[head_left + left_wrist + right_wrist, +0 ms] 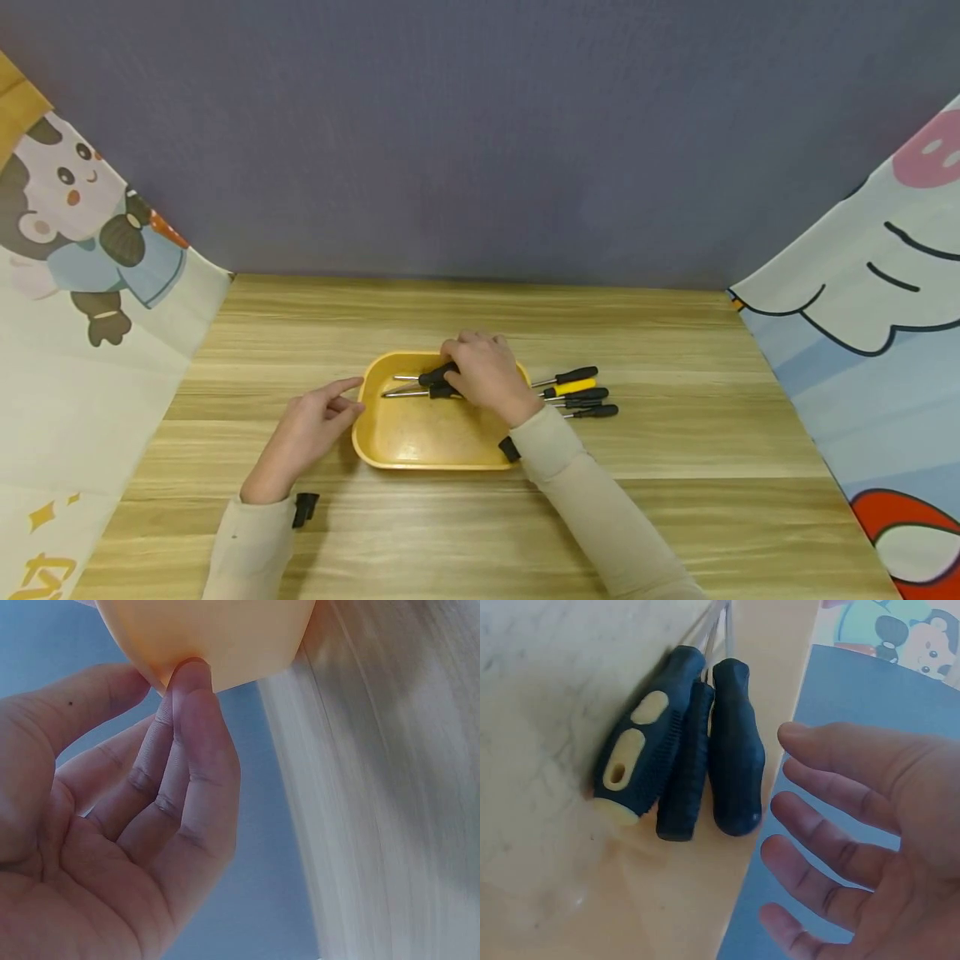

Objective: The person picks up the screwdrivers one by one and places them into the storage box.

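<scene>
Head view: right hand (pixel 487 371) hides part of the tray (pixel 427 442) rim and the handle ends of the screwdrivers (pixel 435 377) inside; its own fingertips mostly blocked too. Outer screwdrivers (pixel 575 387): shaft tips out of sight by the wrist and tray rim. Tip types too small to read. Sleeves (pixel 615 508) and table (pixel 420 533) cropped at bottom; wall prints (pixel 75 225) cropped at the sides.

Left wrist: tray runs off the top, left hand (pixel 135 817) off left and bottom, some fingertips overlapped. Right wrist: shafts cut at top, hand cut at right, image soft.
</scene>
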Demonstrator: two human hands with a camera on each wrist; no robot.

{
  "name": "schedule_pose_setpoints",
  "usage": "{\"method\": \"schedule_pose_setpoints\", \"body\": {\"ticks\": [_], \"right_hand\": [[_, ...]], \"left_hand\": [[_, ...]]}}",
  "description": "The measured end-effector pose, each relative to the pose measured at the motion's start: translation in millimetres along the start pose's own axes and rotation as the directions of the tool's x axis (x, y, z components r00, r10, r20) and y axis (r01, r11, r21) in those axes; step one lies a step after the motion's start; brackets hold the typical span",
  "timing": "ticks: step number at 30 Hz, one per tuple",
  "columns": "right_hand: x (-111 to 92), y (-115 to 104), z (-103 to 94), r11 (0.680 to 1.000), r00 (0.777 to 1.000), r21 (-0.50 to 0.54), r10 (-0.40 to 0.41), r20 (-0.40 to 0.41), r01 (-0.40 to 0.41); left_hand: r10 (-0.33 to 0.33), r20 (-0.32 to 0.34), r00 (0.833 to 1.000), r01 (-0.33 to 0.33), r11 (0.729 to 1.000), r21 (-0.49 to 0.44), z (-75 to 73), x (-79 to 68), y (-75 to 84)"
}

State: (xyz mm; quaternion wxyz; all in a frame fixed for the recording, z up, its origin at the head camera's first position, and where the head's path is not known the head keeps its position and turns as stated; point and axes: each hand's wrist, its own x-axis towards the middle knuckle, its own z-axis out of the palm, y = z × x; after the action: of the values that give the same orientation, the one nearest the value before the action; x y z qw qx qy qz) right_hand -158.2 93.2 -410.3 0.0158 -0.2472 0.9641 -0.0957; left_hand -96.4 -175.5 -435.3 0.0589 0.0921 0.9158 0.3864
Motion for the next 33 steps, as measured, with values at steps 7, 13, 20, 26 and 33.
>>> {"method": "schedule_pose_setpoints", "body": {"ticks": [7,13,20,26,33], "right_hand": [[-5.5,2.9,-10.4,0.999,1.0,0.042,-0.004,-0.028,0.005],[-19.5,13.1,-22.3,0.993,0.993,0.121,0.007,-0.115,0.007],[-42.3,37.5,-28.4,0.962,0.973,0.27,0.038,-0.228,0.025],[-61.4,62.2,-28.2,0.946,0.965,0.322,0.109,-0.238,-0.028],[-87.4,94.7,-21.0,0.948,0.955,0.312,0.151,-0.254,-0.067]], "left_hand": [[0.001,0.003,1.0,-0.001,1.0,0.002,-0.3,-0.4,-0.1],[0.0,0.005,1.0,0.0,1.0,0.0,-0.7,-1.1,0.8],[-0.003,0.012,1.0,0.003,1.0,-0.004,-1.5,-1.7,1.3],[-0.004,0.011,1.0,0.004,1.0,-0.004,-1.4,-1.9,1.7],[-0.002,0.013,1.0,0.002,1.0,-0.004,-0.9,-2.1,1.8]]}}
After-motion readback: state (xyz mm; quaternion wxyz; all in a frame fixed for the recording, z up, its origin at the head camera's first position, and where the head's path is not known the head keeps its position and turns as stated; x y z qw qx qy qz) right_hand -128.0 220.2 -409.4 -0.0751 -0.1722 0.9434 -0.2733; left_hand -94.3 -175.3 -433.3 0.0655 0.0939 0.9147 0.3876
